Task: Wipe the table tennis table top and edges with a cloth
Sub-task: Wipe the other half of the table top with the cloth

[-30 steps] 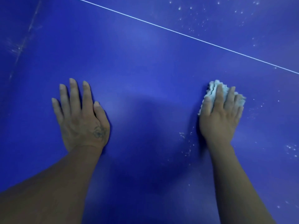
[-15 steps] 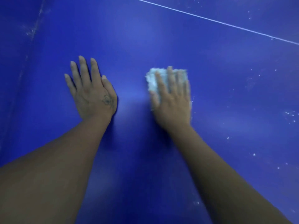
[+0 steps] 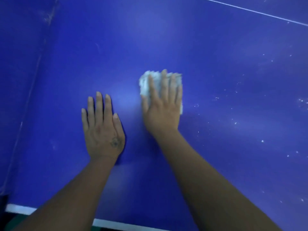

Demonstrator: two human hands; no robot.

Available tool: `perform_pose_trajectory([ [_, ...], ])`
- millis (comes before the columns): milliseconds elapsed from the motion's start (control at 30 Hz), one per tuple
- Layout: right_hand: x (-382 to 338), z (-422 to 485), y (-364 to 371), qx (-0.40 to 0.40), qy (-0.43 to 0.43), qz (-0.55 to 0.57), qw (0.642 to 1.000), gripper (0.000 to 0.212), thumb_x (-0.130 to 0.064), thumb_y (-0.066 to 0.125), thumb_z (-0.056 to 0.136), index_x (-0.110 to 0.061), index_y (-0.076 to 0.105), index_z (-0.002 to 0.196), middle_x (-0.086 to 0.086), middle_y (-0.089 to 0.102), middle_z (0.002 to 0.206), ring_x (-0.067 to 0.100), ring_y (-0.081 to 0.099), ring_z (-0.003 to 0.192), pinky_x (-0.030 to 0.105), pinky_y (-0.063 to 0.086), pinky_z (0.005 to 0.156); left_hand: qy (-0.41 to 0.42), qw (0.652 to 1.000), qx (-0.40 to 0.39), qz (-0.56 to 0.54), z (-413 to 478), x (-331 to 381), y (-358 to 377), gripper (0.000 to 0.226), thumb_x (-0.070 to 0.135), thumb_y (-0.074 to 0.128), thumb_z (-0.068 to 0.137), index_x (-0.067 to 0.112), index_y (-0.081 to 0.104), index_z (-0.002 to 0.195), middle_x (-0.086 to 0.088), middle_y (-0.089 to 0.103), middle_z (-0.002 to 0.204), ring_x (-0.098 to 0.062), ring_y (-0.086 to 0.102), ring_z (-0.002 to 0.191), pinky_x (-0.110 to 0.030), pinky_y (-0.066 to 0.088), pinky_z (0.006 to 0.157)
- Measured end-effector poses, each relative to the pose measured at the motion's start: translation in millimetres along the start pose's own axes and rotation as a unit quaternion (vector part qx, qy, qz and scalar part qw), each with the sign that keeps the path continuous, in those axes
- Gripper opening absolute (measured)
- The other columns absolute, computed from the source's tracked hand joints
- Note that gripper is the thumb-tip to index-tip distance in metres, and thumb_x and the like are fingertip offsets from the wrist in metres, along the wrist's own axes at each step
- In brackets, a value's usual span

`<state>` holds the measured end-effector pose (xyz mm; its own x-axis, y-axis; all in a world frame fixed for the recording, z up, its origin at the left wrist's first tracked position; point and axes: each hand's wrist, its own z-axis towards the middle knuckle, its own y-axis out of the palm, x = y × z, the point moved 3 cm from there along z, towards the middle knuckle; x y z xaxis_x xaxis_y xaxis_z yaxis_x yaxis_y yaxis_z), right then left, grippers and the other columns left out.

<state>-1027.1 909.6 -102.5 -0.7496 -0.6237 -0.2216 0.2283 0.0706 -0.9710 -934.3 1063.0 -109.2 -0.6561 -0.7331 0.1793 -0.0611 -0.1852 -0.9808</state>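
Note:
The blue table tennis table top (image 3: 216, 64) fills the view. My right hand (image 3: 162, 105) lies flat, fingers straight, pressing a folded white cloth (image 3: 146, 82) onto the surface near the middle. The cloth shows beyond my fingertips and along both sides of the hand. Just left of it, my left hand (image 3: 103, 129) rests flat on the table with fingers straight and together, holding nothing.
White specks of dust (image 3: 262, 140) dot the surface to the right of the cloth. A thin white line (image 3: 260, 12) crosses the top right. The table's white near edge (image 3: 20, 209) shows at the bottom left, and a faint seam (image 3: 28, 97) runs down the left side.
My right hand slid the cloth from the right to close beside my left hand. The view shifted, so the near edge of the table now shows at the bottom.

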Motion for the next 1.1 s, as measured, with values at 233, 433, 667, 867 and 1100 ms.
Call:
perform_pose_trajectory([
  [233, 112, -29, -14, 0.007, -0.036, -0.047, 0.998, 0.055, -0.045, 0.042, 0.114, -0.026, 0.041, 0.165, 0.014, 0.031, 0.174, 0.039, 0.025, 0.162, 0.058, 0.022, 0.130, -0.017, 1.000, -0.003, -0.023, 2, -1, 1, 0.058, 0.028, 0.038, 0.112, 0.011, 0.037, 0.167, -0.008, 0.026, 0.177, -0.030, 0.016, 0.166, -0.055, 0.012, 0.134],
  [433, 205, 12, -36, -0.003, 0.187, -0.079, 0.979, 0.063, -0.050, 0.021, 0.113, -0.025, 0.024, 0.171, 0.016, 0.016, 0.178, 0.039, 0.014, 0.164, 0.056, 0.009, 0.132, -0.023, 0.999, 0.003, -0.039, 1, -3, 2, 0.057, 0.026, 0.039, 0.111, 0.012, 0.037, 0.167, -0.007, 0.024, 0.178, -0.028, 0.014, 0.167, -0.054, 0.011, 0.134],
  [667, 39, -35, -6, 0.020, 0.020, 0.004, 1.000, 0.056, -0.044, 0.041, 0.114, -0.023, 0.040, 0.165, 0.018, 0.027, 0.174, 0.042, 0.020, 0.163, 0.060, 0.017, 0.131, -0.024, 0.999, 0.014, -0.040, 2, -2, 2, 0.057, 0.025, 0.039, 0.110, 0.011, 0.039, 0.165, -0.007, 0.027, 0.177, -0.028, 0.016, 0.166, -0.051, 0.010, 0.135],
  [867, 15, -103, 3, -0.035, -0.109, 0.066, 0.991, 0.057, -0.046, 0.049, 0.111, -0.028, 0.042, 0.165, 0.008, 0.027, 0.176, 0.031, 0.017, 0.165, 0.057, 0.021, 0.131, -0.021, 0.999, 0.009, -0.026, 2, -3, 3, 0.057, 0.027, 0.037, 0.111, 0.013, 0.037, 0.166, -0.007, 0.024, 0.178, -0.028, 0.015, 0.166, -0.050, 0.009, 0.135],
  [1100, 139, -92, -26, -0.009, 0.131, -0.056, 0.990, 0.059, -0.048, 0.035, 0.113, -0.029, 0.031, 0.169, 0.010, 0.017, 0.179, 0.035, 0.015, 0.165, 0.057, 0.013, 0.132, -0.026, 0.999, 0.006, -0.033, 2, -2, 1, 0.058, 0.026, 0.038, 0.111, 0.014, 0.037, 0.167, -0.006, 0.024, 0.178, -0.028, 0.015, 0.166, -0.052, 0.011, 0.135],
])
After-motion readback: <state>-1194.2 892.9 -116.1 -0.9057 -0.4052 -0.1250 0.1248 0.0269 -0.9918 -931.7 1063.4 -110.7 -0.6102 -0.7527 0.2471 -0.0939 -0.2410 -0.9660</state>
